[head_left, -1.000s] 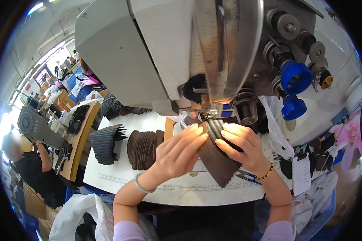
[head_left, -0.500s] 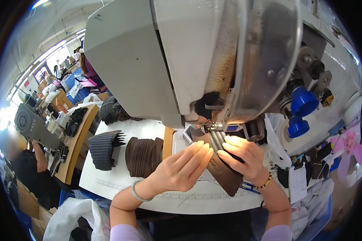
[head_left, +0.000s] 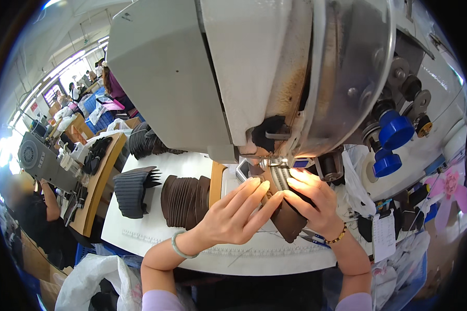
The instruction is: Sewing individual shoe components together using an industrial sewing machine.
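A brown leather-like piece (head_left: pixel 288 223) lies under the head of a sewing machine (head_left: pixel 166 78), one corner pointing toward me. Along its upper part runs a ribbed grey strip (head_left: pixel 280 178), lit by the machine's lamp. My left hand (head_left: pixel 236 215) grips the piece's left edge between thumb and fingers, just in front of the needle area. Pressed to the right side of the strip and piece are the fingers of my right hand (head_left: pixel 316 205), its thumb near my left thumb. The needle itself is too small to make out.
On the white table to the left stand a stack of brown pieces (head_left: pixel 184 202) and a fanned black stack (head_left: pixel 132 192). Dark-blue-handled snips (head_left: pixel 315 238) lie by my right wrist. Blue knobs (head_left: pixel 395 129) jut from the machine. A co-worker (head_left: pixel 31 212) sits at the far left.
The brown piece has slid away from me, further under the machine, and turned slightly. My right hand has shifted left with it. My left thumb has spread from the fingers along the edge.
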Motion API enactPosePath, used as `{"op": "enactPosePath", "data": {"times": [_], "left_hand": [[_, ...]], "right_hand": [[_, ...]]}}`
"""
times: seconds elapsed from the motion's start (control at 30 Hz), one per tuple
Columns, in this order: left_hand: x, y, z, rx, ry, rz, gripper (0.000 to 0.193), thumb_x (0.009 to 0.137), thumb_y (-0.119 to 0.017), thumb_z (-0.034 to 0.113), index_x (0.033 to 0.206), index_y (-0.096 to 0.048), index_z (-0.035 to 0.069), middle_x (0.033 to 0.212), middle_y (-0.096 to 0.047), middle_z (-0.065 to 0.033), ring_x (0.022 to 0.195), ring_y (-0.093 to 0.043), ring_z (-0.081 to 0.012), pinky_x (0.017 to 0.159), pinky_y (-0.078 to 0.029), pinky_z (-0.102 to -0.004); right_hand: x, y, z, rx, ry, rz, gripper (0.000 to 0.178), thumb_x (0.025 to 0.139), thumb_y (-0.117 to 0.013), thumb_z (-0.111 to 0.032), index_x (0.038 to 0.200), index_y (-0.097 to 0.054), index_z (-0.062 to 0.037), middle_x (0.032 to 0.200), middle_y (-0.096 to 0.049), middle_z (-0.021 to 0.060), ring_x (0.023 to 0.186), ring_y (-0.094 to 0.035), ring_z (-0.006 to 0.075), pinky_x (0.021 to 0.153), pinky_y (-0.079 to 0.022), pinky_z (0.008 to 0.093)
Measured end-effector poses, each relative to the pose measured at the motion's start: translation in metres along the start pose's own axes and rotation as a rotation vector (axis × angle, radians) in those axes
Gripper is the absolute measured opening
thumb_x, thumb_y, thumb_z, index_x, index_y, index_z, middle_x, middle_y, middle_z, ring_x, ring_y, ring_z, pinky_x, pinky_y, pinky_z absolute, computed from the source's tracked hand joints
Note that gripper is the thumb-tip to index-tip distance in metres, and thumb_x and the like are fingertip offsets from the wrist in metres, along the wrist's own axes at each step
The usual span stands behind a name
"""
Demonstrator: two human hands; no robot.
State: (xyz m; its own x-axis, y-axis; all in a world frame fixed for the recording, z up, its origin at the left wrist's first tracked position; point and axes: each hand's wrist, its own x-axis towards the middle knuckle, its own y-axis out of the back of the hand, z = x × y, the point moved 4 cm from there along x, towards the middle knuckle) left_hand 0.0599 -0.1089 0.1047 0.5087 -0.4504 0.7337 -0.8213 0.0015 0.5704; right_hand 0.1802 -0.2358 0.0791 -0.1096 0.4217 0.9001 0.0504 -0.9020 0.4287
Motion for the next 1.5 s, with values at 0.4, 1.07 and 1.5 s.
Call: {"op": "enactPosePath", "data": {"times": [0.4,1.07,1.5], "left_hand": [[0.003,0.003,0.015,0.043,-0.017,-0.085,0.030,0.071,-0.063,0.001,0.099,-0.067,-0.009,0.102,-0.067,-0.0160,0.095,-0.068,-0.0295,0.084,-0.058,-0.0349],[0.007,0.010,0.001,-0.024,-0.064,-0.066,0.030,0.067,-0.063,0.002,0.096,-0.069,-0.006,0.096,-0.068,-0.0119,0.092,-0.069,-0.0239,0.077,-0.060,-0.0300],[0.002,0.006,-0.018,-0.140,0.016,-0.043,0.038,0.064,-0.066,0.005,0.100,-0.064,-0.005,0.095,-0.060,-0.0085,0.091,-0.064,-0.0219,0.074,-0.056,-0.0289]], "right_hand": [[-0.007,-0.002,0.002,0.066,0.036,0.038,0.022,0.076,-0.072,-0.007,0.098,-0.071,-0.0085,0.107,-0.061,0.0062,0.106,-0.060,0.0253,0.098,-0.052,0.0443],[-0.005,-0.002,-0.005,0.075,0.026,0.036,0.030,0.072,-0.070,-0.005,0.102,-0.070,-0.0064,0.101,-0.060,0.0066,0.091,-0.062,0.0247,0.088,-0.055,0.0435],[0.008,-0.007,-0.011,-0.025,-0.039,0.035,0.039,0.066,-0.067,0.002,0.105,-0.070,-0.0041,0.097,-0.059,0.0060,0.089,-0.061,0.0231,0.079,-0.052,0.0400]]}}
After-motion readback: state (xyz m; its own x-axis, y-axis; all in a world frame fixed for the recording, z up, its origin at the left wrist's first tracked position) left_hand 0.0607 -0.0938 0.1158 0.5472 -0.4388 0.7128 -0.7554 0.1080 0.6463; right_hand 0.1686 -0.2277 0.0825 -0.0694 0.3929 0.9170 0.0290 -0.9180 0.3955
